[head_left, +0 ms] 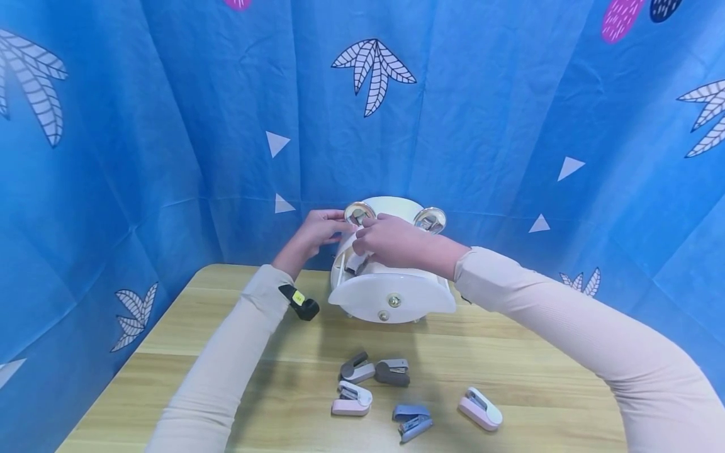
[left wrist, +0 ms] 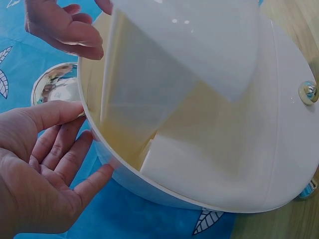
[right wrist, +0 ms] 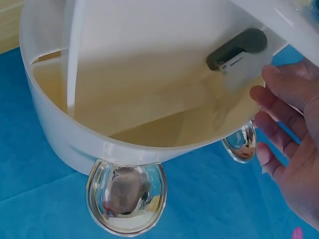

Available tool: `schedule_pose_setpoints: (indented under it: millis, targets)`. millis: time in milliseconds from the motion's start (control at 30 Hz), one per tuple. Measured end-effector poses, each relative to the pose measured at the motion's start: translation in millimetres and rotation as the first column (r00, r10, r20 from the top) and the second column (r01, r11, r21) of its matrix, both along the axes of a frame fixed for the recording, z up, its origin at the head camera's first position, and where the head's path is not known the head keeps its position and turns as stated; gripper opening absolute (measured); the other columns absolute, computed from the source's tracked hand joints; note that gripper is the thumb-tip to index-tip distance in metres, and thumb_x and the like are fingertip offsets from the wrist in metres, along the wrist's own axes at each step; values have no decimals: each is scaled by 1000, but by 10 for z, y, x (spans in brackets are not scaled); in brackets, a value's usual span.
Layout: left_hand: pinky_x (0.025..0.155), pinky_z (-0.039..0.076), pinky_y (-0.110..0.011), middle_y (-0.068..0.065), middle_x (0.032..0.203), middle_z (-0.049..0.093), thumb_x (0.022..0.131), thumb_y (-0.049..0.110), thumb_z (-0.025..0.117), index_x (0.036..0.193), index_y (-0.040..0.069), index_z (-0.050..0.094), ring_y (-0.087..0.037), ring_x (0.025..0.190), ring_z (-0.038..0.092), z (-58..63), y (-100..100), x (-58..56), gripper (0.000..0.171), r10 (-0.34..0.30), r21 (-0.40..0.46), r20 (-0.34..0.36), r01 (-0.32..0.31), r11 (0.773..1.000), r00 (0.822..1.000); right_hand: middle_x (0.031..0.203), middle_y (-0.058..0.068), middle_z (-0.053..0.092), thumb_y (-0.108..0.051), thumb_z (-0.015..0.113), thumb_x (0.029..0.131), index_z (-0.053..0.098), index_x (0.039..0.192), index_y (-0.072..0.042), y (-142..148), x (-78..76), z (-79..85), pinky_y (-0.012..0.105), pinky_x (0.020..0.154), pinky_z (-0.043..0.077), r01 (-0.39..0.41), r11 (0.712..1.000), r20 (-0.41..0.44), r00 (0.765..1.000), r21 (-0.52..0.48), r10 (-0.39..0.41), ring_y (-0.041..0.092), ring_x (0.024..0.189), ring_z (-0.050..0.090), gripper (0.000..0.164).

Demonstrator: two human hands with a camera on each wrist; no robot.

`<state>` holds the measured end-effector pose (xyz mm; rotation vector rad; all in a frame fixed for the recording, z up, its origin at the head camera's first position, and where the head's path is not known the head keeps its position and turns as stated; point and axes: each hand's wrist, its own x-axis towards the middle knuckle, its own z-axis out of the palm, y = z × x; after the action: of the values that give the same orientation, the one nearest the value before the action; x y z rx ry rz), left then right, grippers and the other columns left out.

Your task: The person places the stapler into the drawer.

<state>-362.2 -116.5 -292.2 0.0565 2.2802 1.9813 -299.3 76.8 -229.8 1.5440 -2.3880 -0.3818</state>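
A rounded white storage box stands on the table, with shiny gold ear-shaped parts at its back and knobs on its front. My right hand reaches over its left part. In the right wrist view, the thumb and forefinger of this hand pinch the light end of a grey and white stapler, inside the box's open compartment. My left hand is at the box's left edge beside the left ear. Its extended fingers and thumb touch the rim and outer wall in the left wrist view.
On the table in front of the box lie several small staplers: two grey and white, a pink and white one, a blue one and another pink one. A blue patterned curtain hangs behind the table.
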Motion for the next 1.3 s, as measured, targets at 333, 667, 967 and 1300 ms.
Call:
schedule_pose_setpoints:
  millis: [333, 667, 967, 1300]
  targets:
    - [114, 47, -46, -15, 141, 63, 92, 13, 75, 135, 4, 64, -29, 135, 57, 10, 2, 6, 45, 9, -18, 10, -9, 1000, 1000, 98, -3, 76, -14, 81, 83, 77, 101, -17, 13, 6, 4, 36, 78, 50, 9, 1000, -8, 1000, 6, -9, 21, 95, 62, 18]
    - [114, 47, -46, -14, 143, 61, 92, 12, 75, 136, 3, 63, -28, 135, 55, 14, 10, 0, 47, 10, -11, 18, -10, 1000, 1000, 99, 0, 76, -13, 80, 86, 76, 107, -15, 118, 83, 59, 37, 80, 51, 38, 998, 9, 999, -41, -37, 22, 99, 63, 21]
    - [114, 47, -47, -14, 141, 62, 91, 14, 76, 133, 3, 65, -28, 136, 55, 0, 3, 25, 44, 3, -28, 5, -3, 1000, 1000, 98, 2, 75, -15, 79, 89, 75, 111, -12, 428, 332, 70, 37, 76, 51, 4, 982, 2, 1000, -186, -3, 23, 87, 60, 22]
    - [114, 46, -48, -15, 140, 62, 92, 15, 75, 133, 3, 65, -29, 135, 55, -6, -15, 3, 43, -9, -40, -9, 8, 999, 1000, 95, 3, 75, -12, 88, 77, 76, 104, -8, 859, 613, -185, 34, 72, 54, -226, 875, -126, 974, -428, 190, 21, 88, 66, 29]
